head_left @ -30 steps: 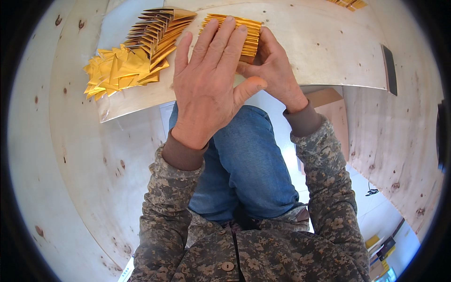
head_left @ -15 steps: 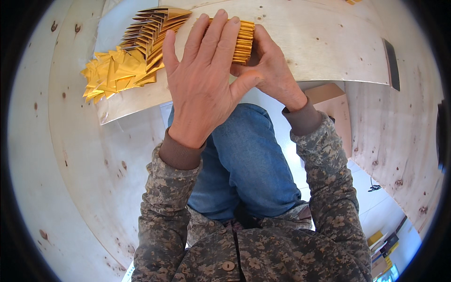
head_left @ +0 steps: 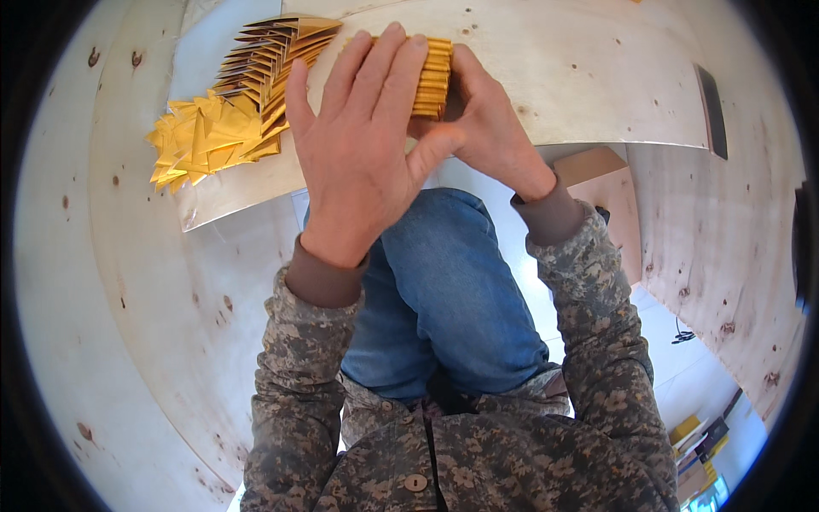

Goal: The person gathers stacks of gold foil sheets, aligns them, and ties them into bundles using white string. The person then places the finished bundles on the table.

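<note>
Head view | left hand (head_left: pixel 363 149) flat, fingers spread over gold paper stack (head_left: pixel 433 75) | right hand (head_left: pixel 486 128) grips its right side | loose gold folded pieces (head_left: pixel 205 136) lie left

The left hand (head_left: pixel 363 149) lies flat on a stack of gold folded papers (head_left: pixel 432 77), fingers spread over its top. The right hand (head_left: pixel 490 128) holds the stack's right side. Left of the fingers sits a row of gold pieces (head_left: pixel 273 60) and a loose pile (head_left: pixel 200 136) on the wooden table (head_left: pixel 597 77)
</note>
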Motion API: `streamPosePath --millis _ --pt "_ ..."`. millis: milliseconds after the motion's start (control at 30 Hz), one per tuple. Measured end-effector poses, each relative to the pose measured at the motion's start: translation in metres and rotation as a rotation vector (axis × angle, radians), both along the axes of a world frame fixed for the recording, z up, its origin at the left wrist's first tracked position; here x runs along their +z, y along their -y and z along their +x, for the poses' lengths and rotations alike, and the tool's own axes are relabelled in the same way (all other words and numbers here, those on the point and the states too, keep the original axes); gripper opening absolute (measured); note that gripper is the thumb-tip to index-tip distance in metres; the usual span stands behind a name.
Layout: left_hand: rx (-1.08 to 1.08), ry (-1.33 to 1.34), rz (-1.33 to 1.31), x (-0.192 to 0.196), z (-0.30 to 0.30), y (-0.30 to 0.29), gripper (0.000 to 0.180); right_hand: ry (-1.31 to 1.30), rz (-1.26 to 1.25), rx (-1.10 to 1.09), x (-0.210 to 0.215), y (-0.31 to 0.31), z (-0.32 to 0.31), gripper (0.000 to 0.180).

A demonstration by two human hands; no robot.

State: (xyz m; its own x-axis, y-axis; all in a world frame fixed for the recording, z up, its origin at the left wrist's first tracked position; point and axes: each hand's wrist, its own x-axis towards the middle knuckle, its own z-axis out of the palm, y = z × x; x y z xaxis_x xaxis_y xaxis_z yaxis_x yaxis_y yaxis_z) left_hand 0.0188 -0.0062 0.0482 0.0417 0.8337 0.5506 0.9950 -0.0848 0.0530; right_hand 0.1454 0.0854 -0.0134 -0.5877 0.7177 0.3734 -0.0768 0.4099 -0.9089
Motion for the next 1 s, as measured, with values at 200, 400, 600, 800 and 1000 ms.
streamPosePath --millis 200,400,600,800,1000 --pt "-0.008 0.053 0.021 0.0 0.004 0.004 0.066 -0.016 0.071 -0.006 0.0 0.001 0.001 0.064" --pt "0.012 -0.003 0.022 -0.002 0.001 0.0 0.064 0.029 0.033 -0.05 0.0 0.002 -0.001 0.061" --pt "-0.001 0.065 0.046 -0.003 0.004 0.002 0.061 0.005 0.082 -0.001 -0.002 0.001 0.002 0.061" --pt "0.022 0.044 0.039 0.004 0.005 0.006 0.063 -0.029 0.023 -0.043 0.004 0.006 0.0 0.059" --pt "0.033 -0.007 0.036 0.004 0.003 0.006 0.064 -0.014 0.082 -0.041 0.005 0.008 -0.001 0.056"
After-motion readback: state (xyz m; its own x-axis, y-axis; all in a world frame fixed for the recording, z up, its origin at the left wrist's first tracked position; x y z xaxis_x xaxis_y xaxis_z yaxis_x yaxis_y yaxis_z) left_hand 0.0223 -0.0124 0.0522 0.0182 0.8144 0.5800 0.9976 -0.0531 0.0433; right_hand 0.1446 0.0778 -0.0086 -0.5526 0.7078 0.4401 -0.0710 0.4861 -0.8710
